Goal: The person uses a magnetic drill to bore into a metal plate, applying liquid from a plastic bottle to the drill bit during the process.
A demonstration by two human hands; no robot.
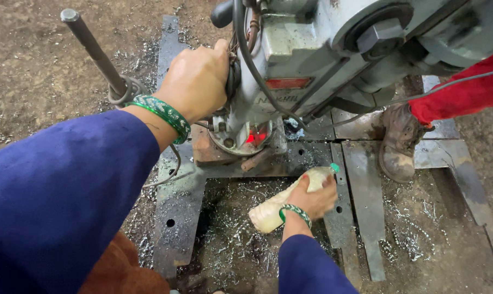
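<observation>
The fingers of the right hand wrap around one plastic bottle of pale milky liquid, tipped so its green cap points toward the drill's base. The left hand closes around a dark hub on the side of the grey magnetic drill, its fingertips hidden behind the hub. One green patterned bangle sits on each wrist, two in all. One steel feed handle slants up beyond the left hand. On the drill body beside the left fingers sits one red rectangular label. Under both hands lie dark steel plates with round holes, strewn with silvery metal shavings. Well right of the bottle stands another person's worn boot below a red trouser leg.
</observation>
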